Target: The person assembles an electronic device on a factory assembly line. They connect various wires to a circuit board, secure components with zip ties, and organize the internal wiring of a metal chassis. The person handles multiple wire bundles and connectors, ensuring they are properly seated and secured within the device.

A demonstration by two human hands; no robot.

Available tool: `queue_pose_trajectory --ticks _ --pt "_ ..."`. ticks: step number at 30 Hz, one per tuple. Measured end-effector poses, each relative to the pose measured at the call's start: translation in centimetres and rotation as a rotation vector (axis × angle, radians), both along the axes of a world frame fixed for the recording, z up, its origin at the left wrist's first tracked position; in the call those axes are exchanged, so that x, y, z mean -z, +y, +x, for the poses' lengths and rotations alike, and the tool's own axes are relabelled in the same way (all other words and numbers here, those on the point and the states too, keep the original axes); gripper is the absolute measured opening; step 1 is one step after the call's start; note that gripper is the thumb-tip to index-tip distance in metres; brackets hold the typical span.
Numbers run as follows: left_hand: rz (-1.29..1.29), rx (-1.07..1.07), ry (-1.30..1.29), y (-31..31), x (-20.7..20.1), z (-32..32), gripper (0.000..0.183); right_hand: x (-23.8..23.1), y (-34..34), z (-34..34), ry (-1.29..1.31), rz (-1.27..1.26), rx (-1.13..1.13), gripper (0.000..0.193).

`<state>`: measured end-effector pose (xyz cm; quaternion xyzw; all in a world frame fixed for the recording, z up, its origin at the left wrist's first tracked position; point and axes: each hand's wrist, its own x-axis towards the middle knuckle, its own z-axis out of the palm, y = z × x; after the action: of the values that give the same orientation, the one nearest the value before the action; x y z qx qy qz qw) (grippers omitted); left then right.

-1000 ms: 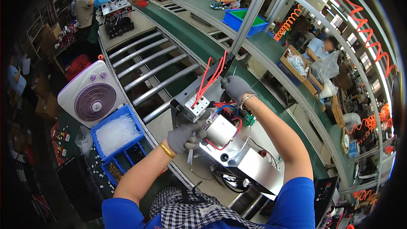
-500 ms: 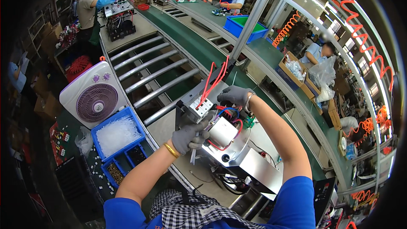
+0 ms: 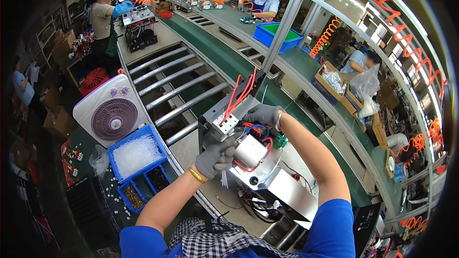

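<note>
The metal unit [image 3: 289,193] lies on the beige surface [image 3: 187,149], in front of the person, reaching from between the gloved hands toward the lower right. The left hand [image 3: 215,159] is curled, pinching thin white ties [image 3: 224,179] that hang below it; its fingertips are just beside the white cylinder [image 3: 251,147]. The right hand [image 3: 262,115] is bent over the far side, above the cylinder; what its fingers grip cannot be told. The switch block [image 3: 224,126], with red wires [image 3: 236,99] rising from it, stands just above the left hand and left of the right.
</note>
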<state>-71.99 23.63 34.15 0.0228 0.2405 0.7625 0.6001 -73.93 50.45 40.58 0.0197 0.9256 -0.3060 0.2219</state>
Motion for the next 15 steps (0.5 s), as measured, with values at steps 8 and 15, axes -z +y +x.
queue_pose_trajectory --ticks 8,15 --pt "-0.382 -0.389 0.582 1.7 -2.1 5.4 0.036 -0.4 0.6 1.7 0.072 -0.215 0.201 0.027" --pt "-0.686 -0.645 1.434 2.5 -0.2 6.1 0.043 -0.1 2.0 2.3 0.087 -0.218 0.173 0.028"
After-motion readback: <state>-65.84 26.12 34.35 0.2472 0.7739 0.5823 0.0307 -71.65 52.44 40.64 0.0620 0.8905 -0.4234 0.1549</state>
